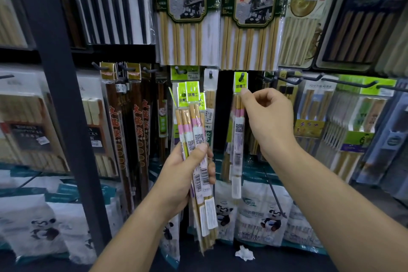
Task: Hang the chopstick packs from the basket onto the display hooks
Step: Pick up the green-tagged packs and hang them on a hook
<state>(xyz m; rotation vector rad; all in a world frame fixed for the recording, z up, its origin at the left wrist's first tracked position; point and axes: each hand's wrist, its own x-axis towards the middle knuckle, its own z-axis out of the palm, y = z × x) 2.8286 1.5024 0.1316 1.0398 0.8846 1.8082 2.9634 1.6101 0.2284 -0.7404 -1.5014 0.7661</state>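
My left hand [187, 172] grips a bundle of several chopstick packs [194, 130] with neon-yellow header cards and pink bands, held upright in front of the display. One more pack of the same kind [239, 126] hangs by its yellow header on a dark display hook [242, 76] at centre. My right hand [265, 115] pinches that pack just below the header, thumb and fingers closed on its top edge. The basket is not in view.
Other chopstick packs fill the hooks all around: dark ones [123, 117] at left, large bamboo sets [183, 13] above, boxed sets [353, 117] at right. A dark upright post [66, 117] stands at left. Panda-printed bags [260, 212] and a crumpled tissue [244, 254] lie below.
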